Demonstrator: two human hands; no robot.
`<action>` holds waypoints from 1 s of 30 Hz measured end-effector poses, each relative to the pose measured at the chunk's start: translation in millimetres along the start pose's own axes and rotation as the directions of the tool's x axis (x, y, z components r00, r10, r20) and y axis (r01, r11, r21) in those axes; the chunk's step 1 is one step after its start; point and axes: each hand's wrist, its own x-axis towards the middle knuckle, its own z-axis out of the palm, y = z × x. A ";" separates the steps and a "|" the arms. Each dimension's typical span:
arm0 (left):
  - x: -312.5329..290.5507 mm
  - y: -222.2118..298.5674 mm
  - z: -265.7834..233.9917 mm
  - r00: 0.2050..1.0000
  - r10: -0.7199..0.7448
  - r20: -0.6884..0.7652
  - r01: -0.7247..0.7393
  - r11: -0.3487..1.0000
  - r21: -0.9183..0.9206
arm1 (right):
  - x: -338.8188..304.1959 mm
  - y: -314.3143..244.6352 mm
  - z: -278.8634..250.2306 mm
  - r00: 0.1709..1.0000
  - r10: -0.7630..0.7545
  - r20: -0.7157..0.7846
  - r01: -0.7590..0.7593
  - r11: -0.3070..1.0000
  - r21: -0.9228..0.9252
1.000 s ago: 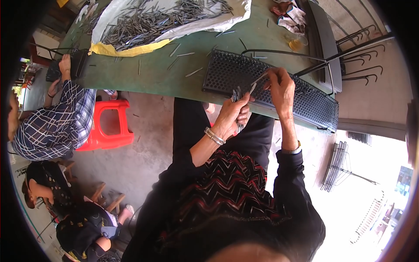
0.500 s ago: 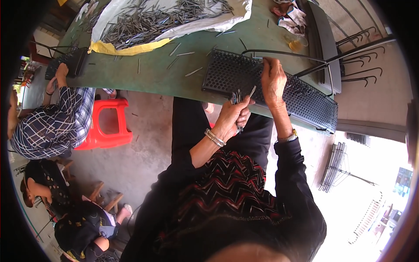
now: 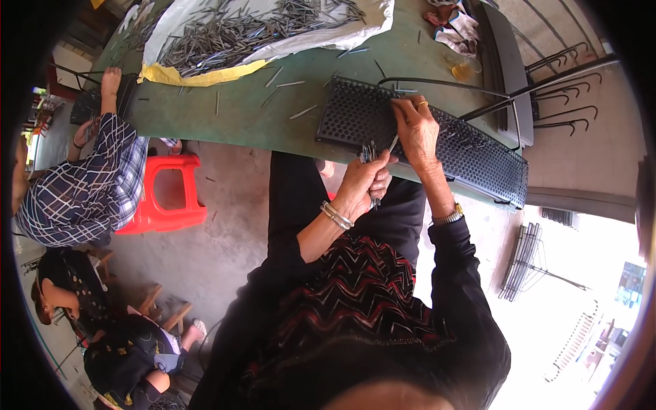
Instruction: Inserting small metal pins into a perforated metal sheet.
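Note:
My left hand (image 3: 363, 179) is closed round a bundle of thin metal rods (image 3: 370, 152), their ends sticking up past the thumb. One rod leans out to the right, towards my other hand. Above the black perforated rack (image 3: 355, 113), my right hand (image 3: 417, 130) has its fingers bent together; whatever is between the fingertips is hidden. The rack is long, full of round holes, and lies slanted along the near table edge. Small rods stand in part of it to the right of my hand. One loose rod (image 3: 406, 90) lies just beyond the rack.
A white sack with a yellow edge (image 3: 205, 80), heaped with metal rods, lies on the green table (image 3: 225, 113). Black bars (image 3: 560, 85) with hooks stand at right. At left a person (image 3: 75, 181) works at another rack beside a red stool (image 3: 171, 205). Other people sit lower left.
My right hand has shifted left and slightly nearer over the rack, away from the loose rod. The left hand stays in place with its bundle. The person at left has raised a hand.

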 end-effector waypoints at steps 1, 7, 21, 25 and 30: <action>0.2 -0.6 -1.4 1.000 0.000 -0.003 0.000 1.000 -0.006 | 0.2 -1.1 -2.5 1.000 -0.001 0.001 0.001 1.000 0.002; -1.4 3.3 -1.6 1.000 0.000 -0.025 -0.001 1.000 -0.028 | 2.4 -13.4 -50.7 0.746 0.441 0.500 -0.615 0.743 0.264; -2.0 7.2 6.7 0.997 0.019 0.076 -0.021 0.999 0.030 | 6.2 11.6 -13.8 0.967 0.237 -0.094 -0.222 0.963 0.152; -3.9 8.9 7.7 0.993 0.018 0.120 -0.025 0.998 0.060 | 5.5 15.1 -4.1 0.984 0.178 -0.011 -0.177 0.981 0.080; -3.6 9.1 11.3 0.993 -0.012 0.119 0.001 0.996 0.090 | 4.6 -0.1 -6.6 0.981 0.184 0.064 -0.176 0.978 -0.115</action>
